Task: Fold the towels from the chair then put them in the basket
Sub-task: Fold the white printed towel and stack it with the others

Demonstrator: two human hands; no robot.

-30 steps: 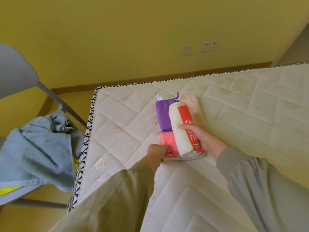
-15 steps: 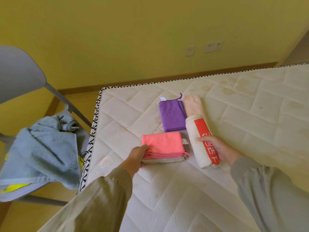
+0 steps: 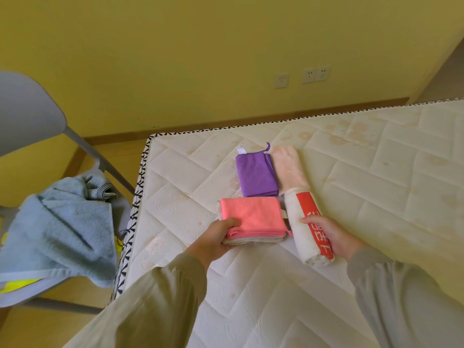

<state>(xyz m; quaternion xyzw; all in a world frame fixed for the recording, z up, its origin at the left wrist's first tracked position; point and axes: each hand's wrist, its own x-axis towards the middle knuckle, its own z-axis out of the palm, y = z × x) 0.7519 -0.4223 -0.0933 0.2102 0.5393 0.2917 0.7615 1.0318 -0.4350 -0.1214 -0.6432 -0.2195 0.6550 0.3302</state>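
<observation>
**Folded towels on the mattress, one in each hand**

A quilted white mattress (image 3: 364,202) fills the right of the view. A grey chair (image 3: 32,116) stands at its left edge, with a crumpled blue-grey towel (image 3: 62,229) heaped on the seat.

Four towels sit close together on the mattress. The rolled white towel with a red printed band (image 3: 300,237) is near right, and the folded pink towel (image 3: 253,214) is just left of it. The folded purple towel (image 3: 254,177) and a pale pink towel (image 3: 288,164) lie side by side behind them.

The left hand (image 3: 213,241) grips the pink towel's near left corner, thumb on top. The right hand (image 3: 334,234) curls round the rolled towel.
</observation>
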